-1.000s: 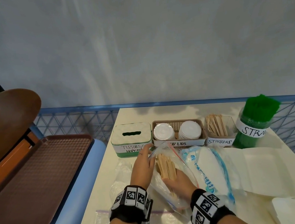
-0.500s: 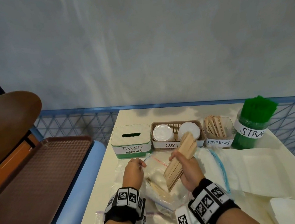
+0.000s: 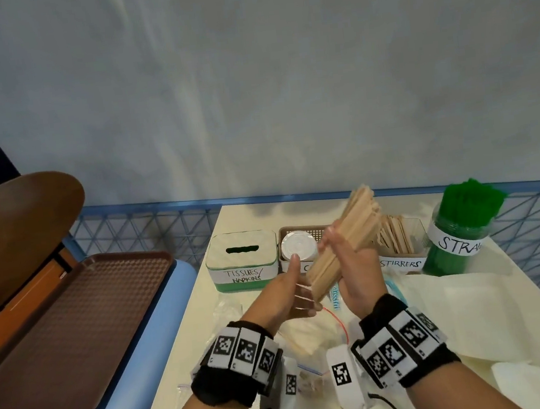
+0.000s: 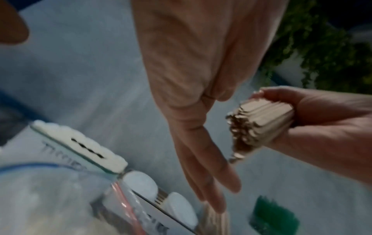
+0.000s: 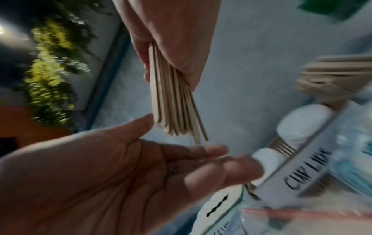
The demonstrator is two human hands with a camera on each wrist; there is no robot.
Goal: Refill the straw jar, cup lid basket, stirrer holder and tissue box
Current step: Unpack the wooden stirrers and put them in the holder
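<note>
My right hand [image 3: 347, 257] grips a thick bundle of wooden stirrers [image 3: 343, 243], held tilted in the air in front of the cup lid basket [image 3: 287, 232]. Beside the bundle's lower end, my left hand [image 3: 299, 285] is open with straight fingers and holds nothing. In the left wrist view the bundle [image 4: 259, 124] ends just right of the open fingers [image 4: 207, 174]. The stirrer holder [image 3: 401, 263] has sticks in it. Along the same row stand the straw jar [image 3: 457, 240], full of green straws, and the tissue box [image 3: 242, 264].
Clear zip bags [image 3: 310, 334], a blue-printed tissue pack [image 3: 334, 294] and white napkins [image 3: 475, 308] lie on the near table. A brown tray [image 3: 57, 329] rests on a blue seat at left. A blue mesh rail [image 3: 147, 231] runs behind the table.
My right hand drew the stirrer bundle out of the zip bag and raised it up and right toward the containers. My left hand let go of the bag and rose, open, beside the bundle.
</note>
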